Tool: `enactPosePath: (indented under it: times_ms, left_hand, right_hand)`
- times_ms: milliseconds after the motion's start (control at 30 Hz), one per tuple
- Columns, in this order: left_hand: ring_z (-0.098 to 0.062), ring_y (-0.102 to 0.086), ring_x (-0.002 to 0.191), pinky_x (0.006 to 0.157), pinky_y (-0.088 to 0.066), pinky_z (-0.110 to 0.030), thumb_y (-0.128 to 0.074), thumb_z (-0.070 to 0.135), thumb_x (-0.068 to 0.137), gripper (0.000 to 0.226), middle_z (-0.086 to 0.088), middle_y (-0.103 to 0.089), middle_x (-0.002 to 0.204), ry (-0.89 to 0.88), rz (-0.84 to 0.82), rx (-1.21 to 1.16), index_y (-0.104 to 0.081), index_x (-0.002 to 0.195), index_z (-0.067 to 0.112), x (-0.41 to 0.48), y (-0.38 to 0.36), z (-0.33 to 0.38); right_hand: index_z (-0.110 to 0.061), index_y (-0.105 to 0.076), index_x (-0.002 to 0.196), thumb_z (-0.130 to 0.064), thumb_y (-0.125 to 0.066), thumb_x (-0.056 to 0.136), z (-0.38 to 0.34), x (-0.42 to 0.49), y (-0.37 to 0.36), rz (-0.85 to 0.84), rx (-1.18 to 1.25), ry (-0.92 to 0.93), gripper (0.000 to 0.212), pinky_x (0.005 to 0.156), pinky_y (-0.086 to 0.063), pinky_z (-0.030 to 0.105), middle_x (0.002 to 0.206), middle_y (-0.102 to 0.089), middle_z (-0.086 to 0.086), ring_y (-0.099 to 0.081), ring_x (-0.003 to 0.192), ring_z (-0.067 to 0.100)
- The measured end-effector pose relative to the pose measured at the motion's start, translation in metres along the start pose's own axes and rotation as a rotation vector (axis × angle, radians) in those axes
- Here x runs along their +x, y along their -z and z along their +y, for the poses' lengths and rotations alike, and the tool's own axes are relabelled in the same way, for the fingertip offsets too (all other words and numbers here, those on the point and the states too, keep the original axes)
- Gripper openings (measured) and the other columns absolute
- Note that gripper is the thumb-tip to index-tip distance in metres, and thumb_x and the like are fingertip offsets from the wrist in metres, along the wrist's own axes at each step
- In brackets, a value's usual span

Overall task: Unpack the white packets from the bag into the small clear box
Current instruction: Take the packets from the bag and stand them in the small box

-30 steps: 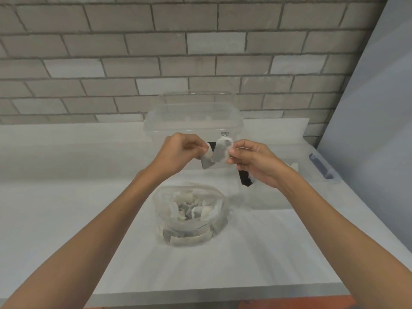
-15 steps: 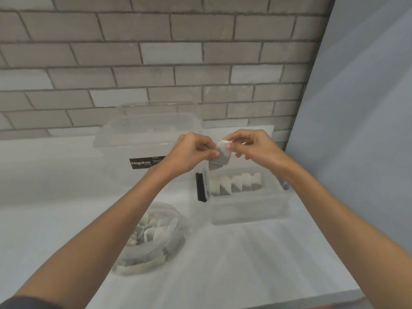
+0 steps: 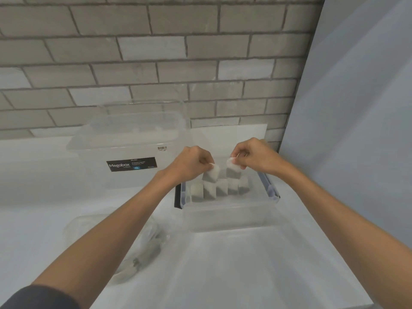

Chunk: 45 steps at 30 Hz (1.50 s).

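Observation:
The small clear box (image 3: 231, 216) with blue clips stands on the white table at centre right. A row of several white packets (image 3: 219, 189) stands upright inside it. My left hand (image 3: 191, 162) pinches one white packet (image 3: 211, 175) just above the row's left part. My right hand (image 3: 256, 156) pinches another white packet (image 3: 233, 169) above the row's right part. The clear bag (image 3: 138, 253) with more packets lies at lower left, mostly hidden under my left forearm.
A large clear lidded tub (image 3: 131, 152) with a black Megabox label stands behind and left of the small box, against the brick wall (image 3: 156, 63). A grey panel (image 3: 356, 108) closes the right side. The table's front edge (image 3: 289, 305) runs along the bottom.
Both hands, which held the packets together at chest height, have parted and come down over the small box, each with its own packet. The view has turned right and downward.

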<state>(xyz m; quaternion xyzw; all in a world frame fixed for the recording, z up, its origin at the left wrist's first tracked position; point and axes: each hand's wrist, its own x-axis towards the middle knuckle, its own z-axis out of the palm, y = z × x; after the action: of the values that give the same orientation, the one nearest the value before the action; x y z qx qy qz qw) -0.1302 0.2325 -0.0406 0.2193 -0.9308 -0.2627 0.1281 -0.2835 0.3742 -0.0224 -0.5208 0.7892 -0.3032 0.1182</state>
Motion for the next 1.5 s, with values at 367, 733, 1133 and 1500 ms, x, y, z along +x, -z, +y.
enactPosePath:
  times_ms: [367, 733, 1133, 1500]
  left_hand:
    - [-0.026, -0.061, 0.098, 0.085, -0.051, -0.036, -0.056, 0.011, 0.087, 0.019, -0.008, -0.061, 0.111, 0.137, -0.210, 0.334, -0.067, 0.102, 0.015, 0.024, -0.050, -0.010]
    - [-0.029, -0.059, 0.107, 0.089, -0.040, -0.033, -0.050, 0.009, 0.095, 0.025, -0.010, -0.054, 0.122, 0.124, -0.287, 0.663, -0.058, 0.119, 0.014, 0.039, -0.069, -0.014]
    - [-0.023, -0.063, 0.101, 0.085, -0.040, -0.029, -0.050, -0.003, 0.090, 0.025, -0.007, -0.059, 0.112, 0.032, -0.212, 0.971, -0.053, 0.112, 0.008, 0.042, -0.080, -0.016]
    - [-0.026, -0.063, 0.103, 0.085, -0.044, -0.031, -0.048, -0.002, 0.092, 0.026, -0.009, -0.058, 0.114, 0.052, -0.194, 0.950, -0.053, 0.116, 0.008, 0.035, -0.075, -0.018]
  right_hand:
    - [-0.006, -0.066, 0.102, 0.001, -0.050, 0.089, 0.023, 0.024, -0.050, -0.246, -0.330, -0.025, 0.022, 0.071, -0.050, 0.031, 0.095, -0.053, 0.009, -0.058, 0.076, 0.024]
    - [-0.006, -0.063, 0.107, 0.007, -0.049, 0.089, 0.033, 0.039, -0.074, -0.344, -0.402, -0.046, 0.026, 0.077, -0.051, 0.035, 0.116, -0.052, 0.016, -0.057, 0.080, 0.029]
    - [-0.004, -0.057, 0.100, 0.008, -0.044, 0.090, 0.024, 0.041, -0.079, -0.288, -0.571, -0.030, 0.020, 0.063, -0.036, 0.030, 0.096, -0.048, 0.015, -0.046, 0.073, 0.027]
    - [0.001, -0.058, 0.104, -0.003, -0.056, 0.092, 0.020, 0.040, -0.075, -0.301, -0.620, -0.028, 0.013, 0.065, -0.041, 0.031, 0.110, -0.056, 0.018, -0.062, 0.092, 0.034]
